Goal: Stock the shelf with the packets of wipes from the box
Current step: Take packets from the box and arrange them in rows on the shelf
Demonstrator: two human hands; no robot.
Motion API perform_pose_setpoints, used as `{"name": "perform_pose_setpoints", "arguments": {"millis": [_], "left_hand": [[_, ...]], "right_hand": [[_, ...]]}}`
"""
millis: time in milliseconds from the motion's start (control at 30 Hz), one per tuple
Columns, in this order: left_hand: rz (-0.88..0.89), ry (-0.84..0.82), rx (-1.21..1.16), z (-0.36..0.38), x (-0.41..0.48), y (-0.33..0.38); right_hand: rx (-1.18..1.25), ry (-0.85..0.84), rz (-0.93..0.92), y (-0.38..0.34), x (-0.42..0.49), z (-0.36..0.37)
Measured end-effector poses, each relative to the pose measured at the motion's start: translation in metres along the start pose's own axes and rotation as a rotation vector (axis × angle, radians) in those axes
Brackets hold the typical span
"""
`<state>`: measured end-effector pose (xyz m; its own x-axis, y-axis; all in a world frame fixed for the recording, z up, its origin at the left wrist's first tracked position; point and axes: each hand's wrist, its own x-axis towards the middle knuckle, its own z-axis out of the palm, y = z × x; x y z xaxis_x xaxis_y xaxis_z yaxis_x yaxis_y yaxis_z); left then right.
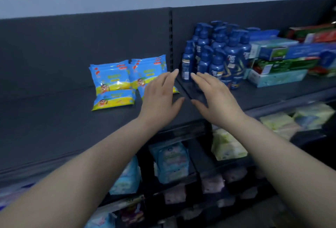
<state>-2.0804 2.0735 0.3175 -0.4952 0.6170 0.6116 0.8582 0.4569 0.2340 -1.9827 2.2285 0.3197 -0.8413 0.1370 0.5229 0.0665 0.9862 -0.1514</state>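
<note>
Meanwhile, both the left hand (pixel 160 98) and right hand (pixel 216 96) are held empty with fingers spread above the shelf (pixel 54 118), where packets of wipes (pixel 112 82) are stacked near blue bottles (pixel 218 55); the soft, light, slippery packets are probably best gripped across their flat sides.

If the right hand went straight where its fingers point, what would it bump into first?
Most likely the leftmost blue bottle. The right hand aims its straight fingers at the bottle's lower part. Depth is unclear, so the gap may be bigger than it looks.
</note>
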Motion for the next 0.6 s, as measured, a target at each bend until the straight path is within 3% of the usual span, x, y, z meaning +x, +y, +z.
{"name": "perform_pose_setpoints", "arguments": {"millis": [200,600], "left_hand": [[0.143,-0.081,-0.236,0.059,-0.016,0.108],[0.361,-0.428,-0.515,0.159,-0.074,0.294]], "right_hand": [[-0.065,0.010,0.181,0.056,-0.114,-0.052],[-0.205,-0.037,0.677,0.141,-0.348,-0.121]]}}
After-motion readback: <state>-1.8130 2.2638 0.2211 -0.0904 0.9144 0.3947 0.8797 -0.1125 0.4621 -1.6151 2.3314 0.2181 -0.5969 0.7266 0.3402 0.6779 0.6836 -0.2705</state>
